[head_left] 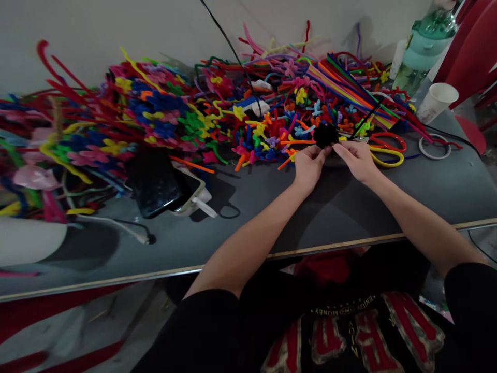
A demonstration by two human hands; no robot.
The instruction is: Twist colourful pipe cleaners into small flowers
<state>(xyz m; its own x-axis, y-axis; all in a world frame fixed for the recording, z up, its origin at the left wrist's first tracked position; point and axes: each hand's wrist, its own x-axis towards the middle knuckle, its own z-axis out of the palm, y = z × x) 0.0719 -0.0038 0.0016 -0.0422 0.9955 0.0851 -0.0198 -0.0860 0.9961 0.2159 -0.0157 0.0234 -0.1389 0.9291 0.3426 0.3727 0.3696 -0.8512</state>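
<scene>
Both of my hands meet over the back half of the grey table. My left hand (309,165) has its fingers closed on the lower side of a fuzzy black bundle (326,135). Close against it, my right hand (355,159) pinches at the bundle's lower right edge; the fingertips of the two hands nearly touch. A thin black stem (366,120) slants up to the right from near the bundle. Scissors with red and yellow handles (387,159) lie just right of my right hand.
Piles of coloured pipe cleaners and fuzzy flowers (155,111) line the wall. A black phone (157,184) lies at left beside a pale case (194,194). At right are a paper cup (438,102), a green bottle (425,44) and a white ring (435,146).
</scene>
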